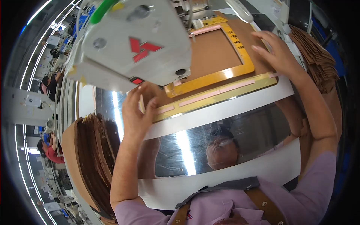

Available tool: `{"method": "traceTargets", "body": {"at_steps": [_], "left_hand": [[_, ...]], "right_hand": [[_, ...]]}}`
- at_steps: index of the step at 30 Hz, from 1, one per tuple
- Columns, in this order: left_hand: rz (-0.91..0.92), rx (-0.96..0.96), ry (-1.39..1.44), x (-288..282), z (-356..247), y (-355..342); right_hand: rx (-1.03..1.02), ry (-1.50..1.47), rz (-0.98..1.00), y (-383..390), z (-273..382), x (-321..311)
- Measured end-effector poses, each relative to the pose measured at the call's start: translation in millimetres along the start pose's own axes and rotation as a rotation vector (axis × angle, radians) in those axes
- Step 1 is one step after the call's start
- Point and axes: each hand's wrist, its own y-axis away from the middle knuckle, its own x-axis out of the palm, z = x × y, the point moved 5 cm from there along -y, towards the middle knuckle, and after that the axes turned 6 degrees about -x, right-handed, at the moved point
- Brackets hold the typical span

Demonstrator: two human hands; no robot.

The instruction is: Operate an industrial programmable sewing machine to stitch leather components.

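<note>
A brown sheet (pixel 215 50) of leather-like material lies beneath a yellow rectangular clamp frame (pixel 234 71) at the sewing machine. Along the sheet's near side runs a flat yellow strip (pixel 210 96) with pink tape on it. My left hand (pixel 135 112) is at the strip's left end, below the machine head, thumb and fingers apart; whether it presses on the strip or sheet I cannot tell. Over the right part of the sheet is my right hand (pixel 277 54), fingers spread, nothing in it. The white machine head (pixel 138 41) hides the frame's left part.
A shiny metal plate (pixel 187 150) with white borders covers the near table and reflects the surroundings. Stacked brown pieces stand at the left (pixel 88 157), and more brown sheets (pixel 315 56) are piled at the right. Other people sit at benches far left.
</note>
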Motion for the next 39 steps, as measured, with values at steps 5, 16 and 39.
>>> {"method": "traceTargets", "body": {"at_steps": [5,16,39], "left_hand": [[0.227,-0.006,-0.235,17,-9,61],[0.270,0.009,-0.320,18,-19,69],[0.201,0.119,-0.431,15,-24,66]], "right_hand": [[-0.108,0.167,0.172,68,39,5],[-0.039,0.342,0.267,89,30,6],[-0.168,0.250,0.218,90,38,3]]}}
